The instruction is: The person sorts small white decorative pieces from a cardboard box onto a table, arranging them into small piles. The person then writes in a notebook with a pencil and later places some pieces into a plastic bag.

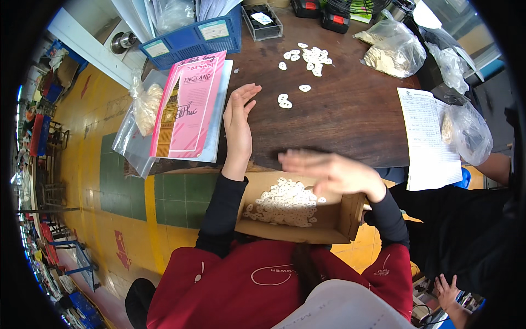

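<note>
My left hand (pixel 239 120) rests on its edge upon the dark table, fingers stretched out and slightly curled, with nothing in it. It is just right of a pink-covered notebook (pixel 190 112). My right hand (pixel 334 172) is over the table's front edge, palm down, its outstretched fingers blurred by motion; no object shows in it. Below it, a cardboard box (pixel 338 219) in front of my body holds a heap of small white flat pieces with holes (pixel 287 200). More such white pieces (pixel 316 57) lie loose on the table, a cluster farther back and a few nearer.
Blue file holder (pixel 192 44) and clear plastic box (pixel 263 24) stand at the back. Bags of pale pieces lie at left (pixel 147 109) and back right (pixel 392 55). A written sheet (pixel 430 137) overhangs the right edge. Another person in black (pixel 455 230) is close at right.
</note>
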Demonstrator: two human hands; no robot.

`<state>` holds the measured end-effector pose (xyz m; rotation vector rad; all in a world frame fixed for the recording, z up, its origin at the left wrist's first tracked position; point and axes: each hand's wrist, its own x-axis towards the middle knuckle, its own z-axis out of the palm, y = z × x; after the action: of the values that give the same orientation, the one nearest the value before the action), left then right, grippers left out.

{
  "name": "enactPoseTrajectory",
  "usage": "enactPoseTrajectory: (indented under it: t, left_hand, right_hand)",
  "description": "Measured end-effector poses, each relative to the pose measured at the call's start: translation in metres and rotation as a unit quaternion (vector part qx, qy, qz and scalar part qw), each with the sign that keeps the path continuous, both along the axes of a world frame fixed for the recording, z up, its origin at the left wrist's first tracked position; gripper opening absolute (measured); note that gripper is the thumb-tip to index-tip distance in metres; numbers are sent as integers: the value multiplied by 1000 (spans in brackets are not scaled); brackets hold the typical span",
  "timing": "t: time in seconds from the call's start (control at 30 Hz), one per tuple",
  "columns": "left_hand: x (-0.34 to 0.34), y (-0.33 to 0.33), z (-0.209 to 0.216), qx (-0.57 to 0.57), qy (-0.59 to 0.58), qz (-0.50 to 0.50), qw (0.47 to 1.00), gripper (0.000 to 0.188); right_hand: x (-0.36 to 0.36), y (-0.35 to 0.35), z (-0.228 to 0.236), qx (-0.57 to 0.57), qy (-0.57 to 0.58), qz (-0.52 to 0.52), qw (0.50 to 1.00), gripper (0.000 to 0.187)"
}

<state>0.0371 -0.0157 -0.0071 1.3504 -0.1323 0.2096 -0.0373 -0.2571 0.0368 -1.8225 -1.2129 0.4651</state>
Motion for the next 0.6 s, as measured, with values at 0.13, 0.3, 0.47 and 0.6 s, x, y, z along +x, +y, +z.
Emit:
enactPoseTrajectory:
  t: [0.13, 0.3, 0.47, 0.6]
  left_hand:
    - [1, 1, 0, -64, 16, 33, 997, 54]
    - [0, 5, 0, -116, 42, 41, 991, 54]
    - [-1, 7, -4, -123, 24, 33, 992, 54]
    - [-1, 7, -6, -126, 22, 33, 991, 55]
  right_hand:
    - [60, 20, -7, -27, -125, -209, 969, 63]
    - [73, 40, -18, -173, -246, -193, 934, 65]
    - [2, 15, -11, -102, -123, -37, 986, 66]
    - [-4, -17, 0, -13, 118, 2, 993, 82]
